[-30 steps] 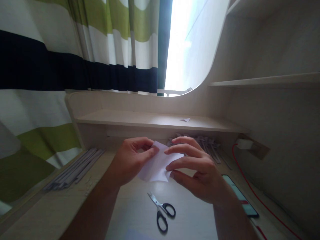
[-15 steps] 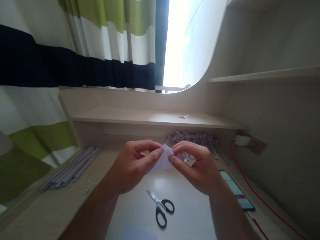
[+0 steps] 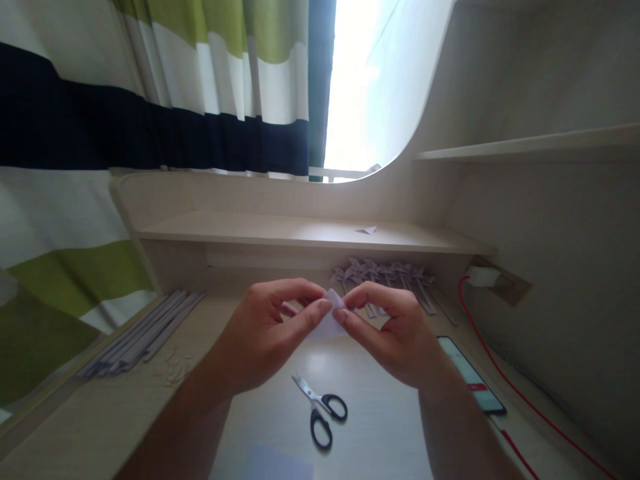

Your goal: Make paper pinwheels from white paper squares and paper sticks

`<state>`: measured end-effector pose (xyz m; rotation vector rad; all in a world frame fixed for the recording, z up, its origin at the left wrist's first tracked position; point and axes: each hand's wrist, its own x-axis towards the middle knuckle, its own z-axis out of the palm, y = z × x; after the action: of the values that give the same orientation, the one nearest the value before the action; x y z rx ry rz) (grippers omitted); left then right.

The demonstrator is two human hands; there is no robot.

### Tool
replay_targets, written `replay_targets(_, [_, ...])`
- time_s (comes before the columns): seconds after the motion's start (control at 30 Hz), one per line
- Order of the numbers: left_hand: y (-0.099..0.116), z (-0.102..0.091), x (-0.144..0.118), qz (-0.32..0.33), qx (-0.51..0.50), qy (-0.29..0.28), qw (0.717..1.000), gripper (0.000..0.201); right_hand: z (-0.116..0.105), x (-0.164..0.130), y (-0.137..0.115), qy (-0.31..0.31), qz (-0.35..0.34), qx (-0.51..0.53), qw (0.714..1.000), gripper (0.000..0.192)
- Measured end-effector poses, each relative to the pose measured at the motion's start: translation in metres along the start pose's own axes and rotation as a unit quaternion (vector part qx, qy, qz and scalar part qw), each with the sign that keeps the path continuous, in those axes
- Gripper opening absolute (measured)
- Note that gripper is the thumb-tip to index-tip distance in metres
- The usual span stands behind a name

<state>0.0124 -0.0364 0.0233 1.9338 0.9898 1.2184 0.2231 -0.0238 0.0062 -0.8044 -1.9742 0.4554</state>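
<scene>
Both of my hands hold one small white piece of paper above the light wooden desk. My left hand pinches its left side between thumb and fingers. My right hand pinches its right side, fingertips almost meeting those of the left. Most of the paper is hidden behind my fingers. Black-handled scissors lie shut on the desk just below my hands.
A row of folded paper pinwheels lies behind my hands under a low shelf. Grey sticks lie in a bundle at the left. A phone with a red cable lies at the right. A striped curtain hangs behind.
The paper was spread wider between my hands a second ago. My hands have come together and the paper now shows as a small folded piece between my fingertips.
</scene>
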Motion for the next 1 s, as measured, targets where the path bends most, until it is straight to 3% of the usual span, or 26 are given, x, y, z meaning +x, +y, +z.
replay_targets(0.73, [0.0012,0.0028,-0.0046,0.014,0.024,0.017,0.999,0.013,0.0031,0.0005,0.0005,0.044,-0.026,0.04,0.998,0.008])
replay_targets(0.83, [-0.0004,0.0023,-0.0029,0.023,0.008,0.051,0.998,0.013,0.0042,-0.0009,0.0031,0.085,-0.026,0.072,0.993,0.001])
replay_targets(1.0, [-0.0013,0.0007,0.0003,-0.006,-0.041,0.125,0.991,0.028,0.0095,-0.0019,0.0056,0.195,-0.021,0.16,0.967,0.006])
